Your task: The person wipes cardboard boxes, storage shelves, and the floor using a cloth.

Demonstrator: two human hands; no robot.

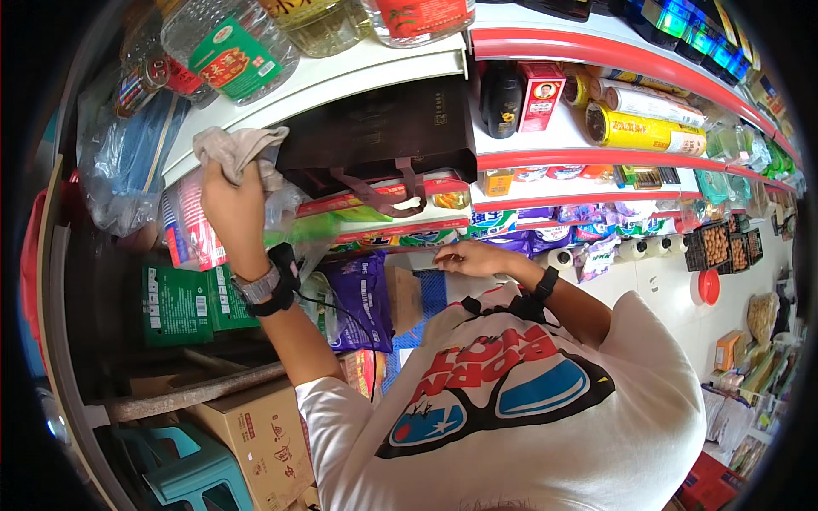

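The left hand (pixel 232 200) gripped a beige cloth (pixel 239 149) against the front edge of a white shelf (pixel 341 81). The right hand (pixel 477 258) lay curled on a blue-and-white pack (pixel 430 289) lower down.

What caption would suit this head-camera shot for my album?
Left hand wipes a shop shelf with a cloth; right hand rests on packets below.

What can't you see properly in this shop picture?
- Head view: the left hand grips a beige cloth whose folds cover its fingertips.
- The right hand rests on a blue-and-white package; the white shirt hides its lower part.
- The dark bag hides goods behind it.
- Far-right shelf items are too small and bent.
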